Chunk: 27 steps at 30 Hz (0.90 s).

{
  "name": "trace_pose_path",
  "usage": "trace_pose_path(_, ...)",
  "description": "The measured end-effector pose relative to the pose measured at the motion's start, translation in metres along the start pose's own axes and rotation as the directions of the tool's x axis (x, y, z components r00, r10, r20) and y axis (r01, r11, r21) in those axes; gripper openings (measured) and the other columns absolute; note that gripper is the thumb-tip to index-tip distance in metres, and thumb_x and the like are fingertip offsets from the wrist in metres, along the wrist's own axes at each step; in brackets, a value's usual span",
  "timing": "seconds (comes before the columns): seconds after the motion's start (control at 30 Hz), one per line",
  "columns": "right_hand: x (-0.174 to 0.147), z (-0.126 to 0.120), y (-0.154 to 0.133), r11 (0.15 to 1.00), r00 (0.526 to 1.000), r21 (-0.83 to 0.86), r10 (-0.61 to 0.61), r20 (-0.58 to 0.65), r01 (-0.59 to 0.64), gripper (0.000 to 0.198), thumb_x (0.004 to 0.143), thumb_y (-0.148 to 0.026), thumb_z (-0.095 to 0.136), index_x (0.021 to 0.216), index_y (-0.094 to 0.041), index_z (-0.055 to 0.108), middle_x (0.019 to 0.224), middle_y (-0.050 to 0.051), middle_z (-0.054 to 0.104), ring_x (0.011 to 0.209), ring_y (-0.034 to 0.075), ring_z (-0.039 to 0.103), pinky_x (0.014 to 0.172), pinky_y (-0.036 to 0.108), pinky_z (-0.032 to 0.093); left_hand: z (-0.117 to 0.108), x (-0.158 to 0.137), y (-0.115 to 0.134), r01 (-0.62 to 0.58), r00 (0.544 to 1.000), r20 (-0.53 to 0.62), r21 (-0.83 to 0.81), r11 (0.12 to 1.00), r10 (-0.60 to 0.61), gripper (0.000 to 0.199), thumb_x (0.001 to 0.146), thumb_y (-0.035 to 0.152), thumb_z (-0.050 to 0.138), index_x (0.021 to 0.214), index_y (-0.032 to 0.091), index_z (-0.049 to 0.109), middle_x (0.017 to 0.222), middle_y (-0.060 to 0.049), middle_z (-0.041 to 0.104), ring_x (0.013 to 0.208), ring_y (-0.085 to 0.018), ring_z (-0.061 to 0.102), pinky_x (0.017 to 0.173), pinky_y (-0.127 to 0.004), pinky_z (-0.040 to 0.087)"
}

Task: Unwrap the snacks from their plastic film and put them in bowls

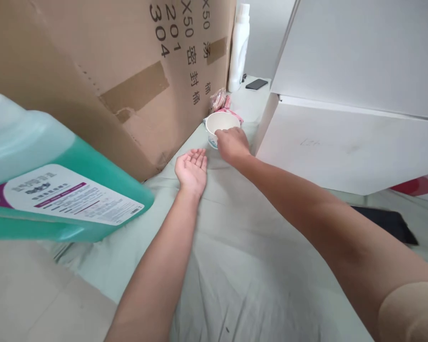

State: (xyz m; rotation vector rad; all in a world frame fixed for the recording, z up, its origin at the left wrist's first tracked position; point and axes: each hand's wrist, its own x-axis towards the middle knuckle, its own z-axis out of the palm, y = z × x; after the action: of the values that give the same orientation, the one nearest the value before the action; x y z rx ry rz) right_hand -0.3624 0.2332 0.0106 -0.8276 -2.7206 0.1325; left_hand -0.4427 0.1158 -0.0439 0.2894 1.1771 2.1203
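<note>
A white paper bowl (pixel 214 124) with a bluish print low on its side stands upright at the far end of the pale green cloth (pixel 235 228). My right hand (pixel 232 145) reaches to its near right rim, the fingers closed over the edge; the fingertips are partly hidden. To the left and nearer, my left hand (pixel 192 171) rests palm up on the cloth, fingers loosely stretched out and holding nothing. Behind the bowl, and touching or close to it, lie pink plastic packets (pixel 224 102).
A large cardboard box (pixel 135 109) walls the left side, with a big jug of green liquid (pixel 103 175) before it. White boxes (pixel 342 142) stand at right. Farther back are a white bottle (pixel 239 47) and a phone (pixel 257 84). A black tablet-like object (pixel 385 223) lies right.
</note>
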Motion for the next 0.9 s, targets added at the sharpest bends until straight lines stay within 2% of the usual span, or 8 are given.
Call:
trace_pose_path(0.07, -0.004, -0.008, -0.008, 0.990, 0.991, 0.044, -0.136, -0.001, 0.136, 0.034, 0.095, -0.013, 0.043, 0.117, -0.010, 0.069, 0.115, 0.020, 0.074, 0.115, 0.035, 0.063, 0.104, 0.049, 0.040, -0.003, 0.003, 0.001, -0.186, 0.974, -0.095, 0.187, 0.965, 0.207, 0.031, 0.084, 0.038, 0.040, 0.109, 0.023, 0.052, 0.131, -0.010, 0.061, 0.135, -0.019, 0.055, 0.113, -0.031, 0.043)
trace_pose_path(0.17, -0.009, -0.018, -0.019, 0.881, 0.898, 0.217, -0.438, 0.043, 0.420, 0.032, 0.093, -0.017, 0.046, 0.111, -0.015, 0.073, 0.112, 0.014, 0.076, 0.111, 0.030, 0.065, 0.102, 0.043, 0.042, -0.011, 0.006, 0.004, -0.436, 0.805, -0.192, 0.450, 0.779, 0.561, 0.044, 0.085, 0.031, 0.040, 0.127, 0.022, 0.043, 0.142, -0.013, 0.051, 0.138, -0.020, 0.049, 0.116, -0.033, 0.038)
trace_pose_path(0.27, -0.002, -0.018, -0.022, 0.841, 0.901, 0.347, -0.432, -0.031, 0.415, 0.033, 0.094, -0.020, 0.043, 0.107, -0.018, 0.074, 0.113, 0.009, 0.075, 0.112, 0.026, 0.065, 0.104, 0.040, 0.042, -0.018, 0.008, 0.006, -0.508, 0.675, -0.220, 0.554, 0.660, 0.704, 0.044, 0.085, 0.028, 0.039, 0.127, 0.020, 0.046, 0.137, -0.014, 0.051, 0.133, -0.022, 0.050, 0.116, -0.035, 0.038)
trace_pose_path(0.37, 0.019, -0.007, -0.016, 0.938, 0.992, 0.327, -0.100, -0.071, 0.118, 0.035, 0.090, -0.022, 0.048, 0.116, -0.017, 0.071, 0.122, 0.013, 0.071, 0.117, 0.029, 0.062, 0.101, 0.042, 0.046, -0.020, 0.009, 0.006, -0.475, 0.678, -0.185, 0.629, 0.615, 0.712, 0.035, 0.082, 0.028, 0.045, 0.114, 0.020, 0.057, 0.128, -0.012, 0.055, 0.125, -0.024, 0.053, 0.114, -0.037, 0.039)
trace_pose_path(0.47, 0.046, 0.010, -0.006, 0.958, 0.988, 0.260, 0.138, -0.066, -0.116, 0.043, 0.088, -0.022, 0.054, 0.128, -0.017, 0.066, 0.137, 0.016, 0.062, 0.126, 0.032, 0.057, 0.105, 0.046, 0.044, -0.018, 0.009, 0.004, -0.440, 0.689, -0.212, 0.636, 0.633, 0.693, 0.026, 0.079, 0.026, 0.047, 0.101, 0.019, 0.061, 0.122, -0.012, 0.056, 0.120, -0.025, 0.054, 0.111, -0.038, 0.041)
trace_pose_path(0.6, 0.080, 0.030, 0.011, 0.961, 0.966, 0.154, 0.245, -0.079, -0.231, 0.056, 0.087, -0.035, 0.063, 0.142, -0.022, 0.057, 0.153, 0.019, 0.048, 0.138, 0.038, 0.045, 0.111, 0.056, 0.037, -0.019, 0.003, 0.004, -0.379, 0.775, -0.198, 0.613, 0.693, 0.600, 0.026, 0.076, 0.022, 0.048, 0.099, 0.020, 0.060, 0.110, -0.009, 0.058, 0.109, -0.024, 0.058, 0.105, -0.039, 0.045)
trace_pose_path(0.77, 0.111, 0.052, 0.029, 0.924, 0.922, 0.035, 0.377, 0.091, -0.381, 0.074, 0.088, -0.057, 0.061, 0.154, -0.026, 0.045, 0.167, 0.021, 0.024, 0.151, 0.051, 0.019, 0.108, 0.073, 0.024, -0.018, -0.003, 0.003, -0.338, 0.812, -0.184, 0.626, 0.703, 0.554, 0.027, 0.078, 0.019, 0.049, 0.102, 0.022, 0.059, 0.115, -0.009, 0.060, 0.114, -0.024, 0.058, 0.106, -0.038, 0.044)
trace_pose_path(0.9, 0.107, 0.055, 0.031, 0.916, 0.892, -0.052, 0.400, 0.210, -0.398, 0.079, 0.084, -0.063, 0.064, 0.154, -0.030, 0.046, 0.168, 0.019, 0.022, 0.149, 0.054, 0.018, 0.104, 0.074, 0.030, -0.016, -0.002, 0.006, -0.326, 0.816, -0.191, 0.627, 0.707, 0.545, 0.025, 0.079, 0.016, 0.049, 0.102, 0.023, 0.059, 0.115, -0.007, 0.061, 0.113, -0.022, 0.058, 0.105, -0.036, 0.045)
